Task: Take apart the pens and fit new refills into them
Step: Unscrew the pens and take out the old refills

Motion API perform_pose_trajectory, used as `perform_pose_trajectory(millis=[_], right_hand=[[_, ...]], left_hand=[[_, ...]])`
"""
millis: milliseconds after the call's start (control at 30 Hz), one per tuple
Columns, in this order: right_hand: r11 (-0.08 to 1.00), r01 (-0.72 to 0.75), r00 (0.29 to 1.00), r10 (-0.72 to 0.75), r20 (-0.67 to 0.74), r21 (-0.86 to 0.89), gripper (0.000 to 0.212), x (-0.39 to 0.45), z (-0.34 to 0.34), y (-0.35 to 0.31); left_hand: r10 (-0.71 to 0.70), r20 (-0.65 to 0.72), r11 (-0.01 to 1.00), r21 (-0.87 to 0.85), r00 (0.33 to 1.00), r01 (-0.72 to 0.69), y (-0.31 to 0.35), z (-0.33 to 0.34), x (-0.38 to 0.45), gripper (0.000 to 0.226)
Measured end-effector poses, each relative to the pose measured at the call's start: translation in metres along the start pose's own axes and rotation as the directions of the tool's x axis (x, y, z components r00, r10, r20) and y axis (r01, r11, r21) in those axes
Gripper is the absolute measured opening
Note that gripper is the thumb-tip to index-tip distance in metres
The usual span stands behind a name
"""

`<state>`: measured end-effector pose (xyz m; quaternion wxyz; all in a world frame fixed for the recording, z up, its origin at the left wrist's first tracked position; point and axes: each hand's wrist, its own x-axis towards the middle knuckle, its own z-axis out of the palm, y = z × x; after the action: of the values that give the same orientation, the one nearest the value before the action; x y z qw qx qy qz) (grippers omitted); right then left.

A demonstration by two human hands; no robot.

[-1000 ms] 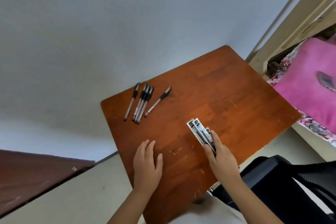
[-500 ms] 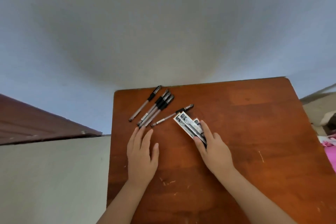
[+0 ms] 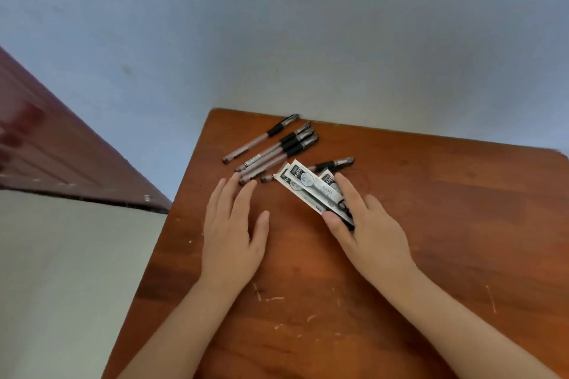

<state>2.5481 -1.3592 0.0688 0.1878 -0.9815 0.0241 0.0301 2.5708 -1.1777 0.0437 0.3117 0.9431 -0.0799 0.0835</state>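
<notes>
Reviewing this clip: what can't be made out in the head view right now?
- Refill packets: print too small to read; near ends hidden under the right hand.
- Fifth pen: middle covered by the packets.
- Packet count: overlapping, unclear.
- Table: near edge cut off by the frame.

left hand (image 3: 231,234) lies flat, fingers straight; right hand (image 3: 371,229) pinches with thumb and fingers.

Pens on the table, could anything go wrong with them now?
Maybe. The farthest pen lies close to the back edge of the table, so a nudge could roll it off. The refill packets pinched by the right hand overlap the lone pen and could knock it. The flat left hand nearly touches the bunched pens and might scatter them.
</notes>
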Motion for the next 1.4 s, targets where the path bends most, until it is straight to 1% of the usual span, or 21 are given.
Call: perform_pose_trajectory(millis=[100, 200, 267, 333, 500, 633, 833, 1067, 1200, 1333, 1400], right_hand=[[0.995, 0.098, 0.993, -0.1, -0.06, -0.033, 0.06, -0.014, 0.001, 0.009], [0.989, 0.138, 0.978, -0.145, -0.149, -0.061, 0.059, -0.04, 0.0, 0.023], [0.99, 0.126, 0.974, -0.136, -0.183, -0.063, 0.058, -0.06, -0.005, 0.034], [0.995, 0.095, 0.98, -0.099, -0.171, -0.035, 0.058, -0.081, -0.009, 0.045], [0.998, 0.06, 0.99, -0.06, -0.128, -0.005, 0.061, -0.111, -0.013, 0.069], [0.999, 0.051, 0.99, -0.051, -0.128, -0.006, 0.062, -0.119, -0.011, 0.077], [0.996, 0.067, 0.976, -0.079, -0.203, -0.063, 0.059, -0.119, -0.003, 0.076], [0.991, 0.088, 0.973, -0.107, -0.204, -0.102, 0.059, -0.116, -0.002, 0.073], [0.983, 0.099, 0.972, -0.129, -0.197, -0.153, 0.058, -0.109, -0.002, 0.073], [0.982, 0.064, 0.974, -0.099, -0.201, -0.175, 0.057, -0.089, -0.001, 0.069], [0.982, 0.035, 0.971, -0.077, -0.227, -0.184, 0.053, -0.078, 0.001, 0.066]], left_hand=[[-0.004, -0.002, 0.996, 0.094, 1.0, 0.004, 0.008, 0.006, -0.017, 0.049], [-0.064, 0.031, 0.97, 0.237, 0.997, 0.054, 0.024, 0.013, -0.046, 0.054], [-0.125, 0.058, 0.947, 0.306, 0.991, 0.101, 0.039, 0.016, -0.071, 0.055], [-0.175, 0.096, 0.926, 0.354, 0.98, 0.131, 0.054, 0.019, -0.096, 0.055], [-0.211, 0.151, 0.889, 0.44, 0.966, 0.125, 0.083, 0.028, -0.136, 0.051], [-0.225, 0.172, 0.879, 0.461, 0.959, 0.124, 0.09, 0.029, -0.141, 0.05], [-0.237, 0.169, 0.882, 0.45, 0.957, 0.139, 0.093, 0.028, -0.142, 0.049], [-0.249, 0.181, 0.876, 0.462, 0.951, 0.141, 0.095, 0.026, -0.144, 0.05], [-0.246, 0.185, 0.87, 0.475, 0.951, 0.133, 0.095, 0.025, -0.142, 0.05], [-0.198, 0.108, 0.849, 0.515, 0.974, 0.115, 0.097, 0.022, -0.129, 0.045], [-0.214, 0.102, 0.859, 0.493, 0.971, 0.138, 0.097, 0.025, -0.118, 0.046]])
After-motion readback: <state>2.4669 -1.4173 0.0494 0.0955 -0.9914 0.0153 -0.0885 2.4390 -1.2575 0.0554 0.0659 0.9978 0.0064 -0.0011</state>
